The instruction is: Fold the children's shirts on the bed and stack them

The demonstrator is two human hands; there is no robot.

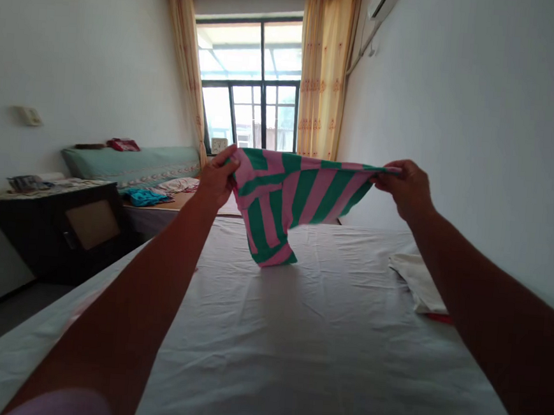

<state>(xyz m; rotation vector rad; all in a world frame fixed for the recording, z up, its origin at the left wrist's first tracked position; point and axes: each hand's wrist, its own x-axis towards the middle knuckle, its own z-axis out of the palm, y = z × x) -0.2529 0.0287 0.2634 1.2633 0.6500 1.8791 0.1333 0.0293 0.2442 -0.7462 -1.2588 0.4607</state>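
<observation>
my fingertips on both hands are tucked behind the striped cloth [291, 196] so can't see em | red thing [438, 317] near right mostly under the folded white cloth [417, 281] | stuff on the far left dark cabinet [56, 216] too blurry to tell

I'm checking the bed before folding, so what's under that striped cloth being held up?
Under the striped cloth, held by the left hand and right hand, lies the white bedsheet. Its lowest corner seems to touch the sheet. What the hanging part hides behind it cannot be seen.
</observation>
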